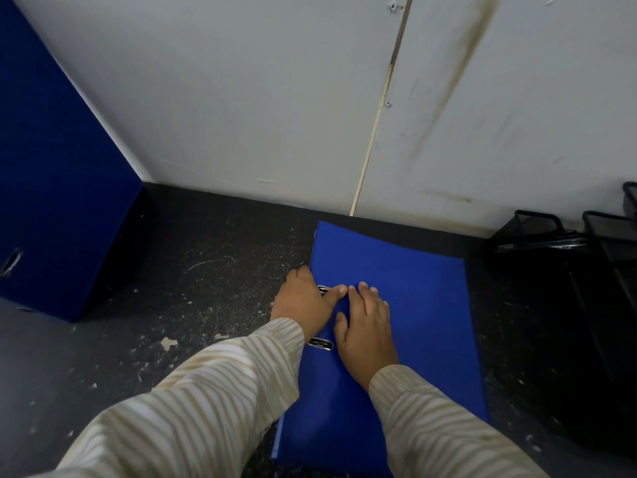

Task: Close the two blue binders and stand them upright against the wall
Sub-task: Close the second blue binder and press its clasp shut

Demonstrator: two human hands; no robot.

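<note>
A blue binder (406, 305) lies flat and closed on the dark speckled surface (213, 270), its far edge close to the white wall (241, 98). My left hand (303, 300) curls around the binder's left edge by the metal slots, thumb on the cover. Flat on the cover beside it rests my right hand (365, 334), fingers spread. A second blue binder (58, 201) stands upright at the far left against the wall, a metal ring hole low on its spine.
Black wire desk trays (568, 243) stand at the right against the wall. A vertical seam with a pale strip (375, 125) runs down the wall. The surface is scuffed, with white flecks.
</note>
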